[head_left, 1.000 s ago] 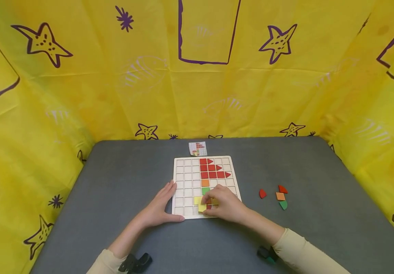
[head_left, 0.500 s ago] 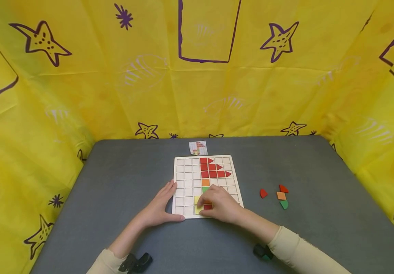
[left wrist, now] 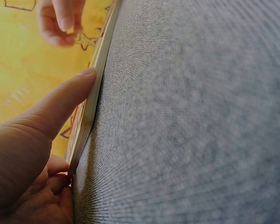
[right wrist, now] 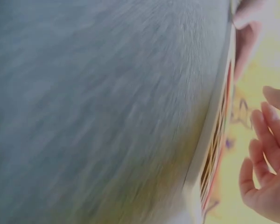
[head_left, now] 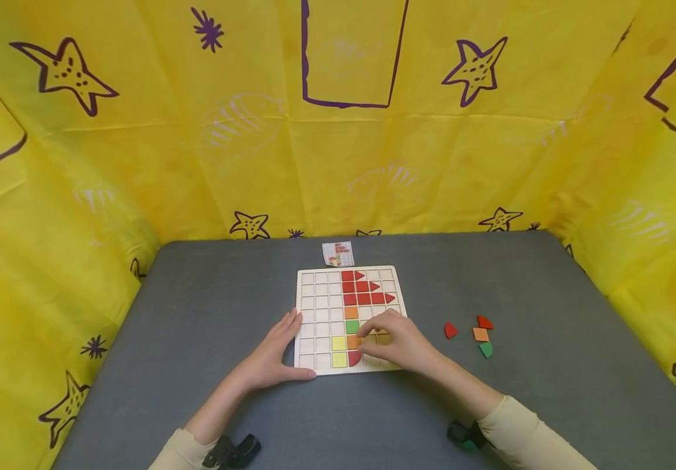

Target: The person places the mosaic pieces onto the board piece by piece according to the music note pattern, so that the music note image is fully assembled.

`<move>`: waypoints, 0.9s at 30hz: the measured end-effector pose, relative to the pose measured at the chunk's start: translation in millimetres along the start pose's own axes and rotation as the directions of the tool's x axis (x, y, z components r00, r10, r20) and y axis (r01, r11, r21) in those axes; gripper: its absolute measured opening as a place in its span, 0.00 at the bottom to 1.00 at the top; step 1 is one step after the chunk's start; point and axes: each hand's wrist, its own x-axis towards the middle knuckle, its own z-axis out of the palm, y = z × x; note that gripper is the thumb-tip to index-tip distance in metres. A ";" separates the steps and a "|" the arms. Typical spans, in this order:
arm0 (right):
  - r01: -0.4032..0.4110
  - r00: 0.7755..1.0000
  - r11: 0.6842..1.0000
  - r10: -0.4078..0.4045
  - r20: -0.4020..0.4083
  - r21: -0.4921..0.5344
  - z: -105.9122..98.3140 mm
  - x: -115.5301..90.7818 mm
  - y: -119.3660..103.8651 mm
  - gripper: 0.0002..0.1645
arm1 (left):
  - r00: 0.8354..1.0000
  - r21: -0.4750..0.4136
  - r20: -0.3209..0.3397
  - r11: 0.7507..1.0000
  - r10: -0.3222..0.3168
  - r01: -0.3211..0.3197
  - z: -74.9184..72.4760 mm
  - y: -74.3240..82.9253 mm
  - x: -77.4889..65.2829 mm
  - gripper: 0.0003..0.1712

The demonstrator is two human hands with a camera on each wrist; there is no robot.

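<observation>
A pale wooden grid board lies on the table. My left hand rests at its near left corner, thumb on the front edge, the fairly straight fingers along the left side; the left wrist view shows the thumb against the rim. Above the board's near right part, my right hand holds nothing, thumb and fingers apart, as in the right wrist view. Just left of its fingertips sit two yellow squares, a rounded red piece and an orange square. A green square lies farther up.
Red squares and pointed pieces fill three rows at the board's far side. Behind it lies a small pattern card. On the right are a loose red piece, a red quarter piece, an orange square and a green piece.
My right hand has set the yellow square in the near row, below the other yellow one, let go and moved right and up. The left hand has stayed at the board's corner.
</observation>
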 end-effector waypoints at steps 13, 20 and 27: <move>-0.376 0.914 0.921 0.386 -0.122 0.102 -50.9 -50.0 41.7 0.13 | 1.000 0.009 -0.002 1.000 -0.006 0.006 1.0 -0.4 -0.2 0.67; -0.372 0.909 0.927 0.376 -0.179 0.057 -70.4 -74.4 62.6 0.14 | 1.000 0.003 -0.001 1.000 -0.008 0.008 0.6 1.7 -1.4 0.66; -0.426 0.889 0.905 0.420 -0.182 0.005 -88.9 -96.8 78.2 0.13 | 1.000 0.007 -0.001 1.000 -0.006 0.006 0.3 2.6 -1.7 0.66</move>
